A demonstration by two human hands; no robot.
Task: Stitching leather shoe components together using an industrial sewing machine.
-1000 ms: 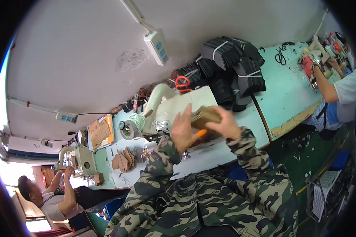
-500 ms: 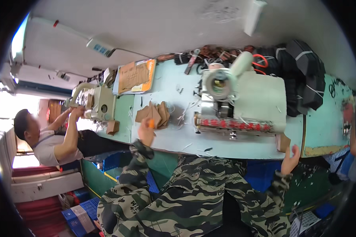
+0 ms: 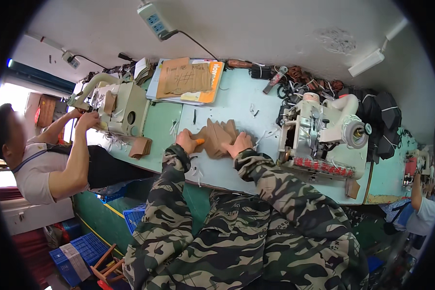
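On the pale blue table before me lies a fanned stack of brown cut pieces, flat and angular, of leather or card. My left hand is closed at the left edge of the stack, its thumb in an orange finger cover. From the right, my right hand grips the same stack, thumb on the near face and fingers curled behind. The fingertips on the far side are partly hidden. White and dark scraps lie about the pieces.
To the right stands a cream machine with a round wheel; black bundles sit behind it. Folders with a brown card lie at the back. At left, a person works at another machine. Blue crates are on the floor.
My view has swung left. My right hand has come from beside the machine to the brown pieces, and my left hand has also reached them. The stack now stands more gathered between both hands.
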